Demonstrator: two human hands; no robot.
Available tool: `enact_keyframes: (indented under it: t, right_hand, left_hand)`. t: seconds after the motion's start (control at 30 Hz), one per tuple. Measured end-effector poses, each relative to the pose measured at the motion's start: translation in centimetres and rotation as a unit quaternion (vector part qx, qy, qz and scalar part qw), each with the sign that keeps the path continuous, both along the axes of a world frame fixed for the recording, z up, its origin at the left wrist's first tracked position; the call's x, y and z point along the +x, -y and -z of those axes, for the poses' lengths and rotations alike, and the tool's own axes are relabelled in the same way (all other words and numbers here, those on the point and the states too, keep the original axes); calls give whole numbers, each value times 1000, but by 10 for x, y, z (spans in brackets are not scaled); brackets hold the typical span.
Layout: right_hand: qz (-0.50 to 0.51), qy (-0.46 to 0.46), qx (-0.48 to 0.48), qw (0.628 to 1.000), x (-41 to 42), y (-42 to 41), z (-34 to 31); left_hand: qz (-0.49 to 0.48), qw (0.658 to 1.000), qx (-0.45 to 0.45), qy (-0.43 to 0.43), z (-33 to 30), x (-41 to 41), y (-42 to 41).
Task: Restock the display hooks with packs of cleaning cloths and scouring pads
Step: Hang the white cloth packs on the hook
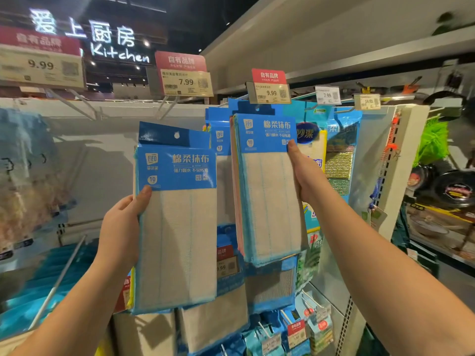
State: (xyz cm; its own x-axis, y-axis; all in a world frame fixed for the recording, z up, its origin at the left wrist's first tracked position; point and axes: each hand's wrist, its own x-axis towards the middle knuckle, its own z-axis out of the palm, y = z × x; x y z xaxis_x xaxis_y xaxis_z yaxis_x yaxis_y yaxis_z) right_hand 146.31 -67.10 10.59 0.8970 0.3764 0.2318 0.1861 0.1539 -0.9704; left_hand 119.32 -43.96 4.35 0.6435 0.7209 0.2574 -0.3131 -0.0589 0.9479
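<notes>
My left hand [123,222] grips a pack of beige cleaning cloths with a blue header card [177,227] by its left edge, thumb on the front, held up in front of the display. My right hand [304,176] holds a second, matching cloth pack [267,191] by its right edge. That pack's header hole sits at the hook under the 9.99 price tag [272,92]. More cloth packs [219,140] hang behind it. Scouring pad packs [338,163] hang to the right.
An empty hook with a 7.99 tag [185,83] juts out above the left pack. Another 9.99 tag [41,65] sits at far left above blurred packs. Lower hooks carry more packs [213,327]. A shelf upright [401,170] and pans [455,191] stand at right.
</notes>
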Motion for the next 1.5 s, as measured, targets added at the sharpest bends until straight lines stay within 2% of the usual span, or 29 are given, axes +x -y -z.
enact_keyframes:
  t: [0.23, 0.4, 0.63, 0.83, 0.97, 1.1, 1.27, 1.37, 1.5]
  right_hand:
    - [81, 84, -113, 987, 10, -29, 2]
    - [104, 119, -133, 978, 21, -65, -1]
    - [100, 88, -156, 979, 39, -99, 2]
    - [65, 25, -112, 991, 53, -108, 11]
    - [83, 27, -157, 984, 28, -97, 7]
    - [36, 32, -98, 994, -27, -67, 30]
    - [-77, -12, 47, 996, -83, -35, 76]
    - [-108, -66, 69, 990, -88, -32, 86]
    - [-86, -68, 58, 992, -84, -17, 66]
  left_hand:
    - [-8, 1000, -6, 6, -1, 4, 2]
    - [-10, 1000, -7, 6, 0, 5, 0]
    - [-9, 1000, -9, -7, -1, 9, -1]
    - [5, 1000, -3, -15, -4, 15, 3]
    - [20, 1000, -11, -17, -3, 20, 10]
    - [36, 999, -27, -13, -2, 26, 15]
    - [73, 996, -37, -20, -1, 39, 33]
    - [103, 993, -47, -20, -1, 53, 52]
    - [125, 991, -34, -31, -4, 72, 75]
